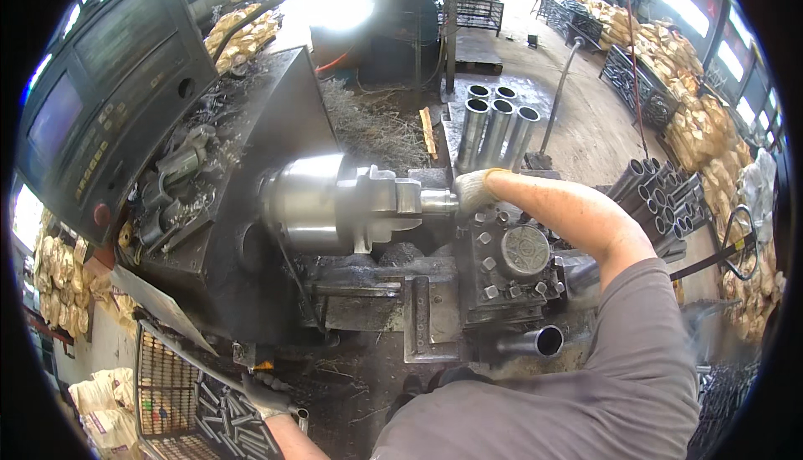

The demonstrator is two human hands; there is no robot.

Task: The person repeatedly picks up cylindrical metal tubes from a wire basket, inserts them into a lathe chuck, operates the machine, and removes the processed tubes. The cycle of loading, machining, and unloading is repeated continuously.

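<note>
A lathe chuck [314,202] clasps a short shiny metal tube [438,201] in its jaws. My right hand [476,191], in a pale glove, is closed round the tube's free right end; most of its fingers are hidden behind the wrist. Just below that hand stands the square tool post [492,263] with its bolts and round cap. Low at the left, my left hand [266,397] wears a dirty glove and looks closed at the machine's front, near the wire basket. What its fingers hold is too dark to make out.
Several upright steel tubes [500,130] stand behind the tool post, and more tubes [661,196] lie stacked at right. A wire basket [167,376] with short metal pieces is lower left. The control panel [104,100] rises at left; metal shavings [368,130] heap behind the chuck.
</note>
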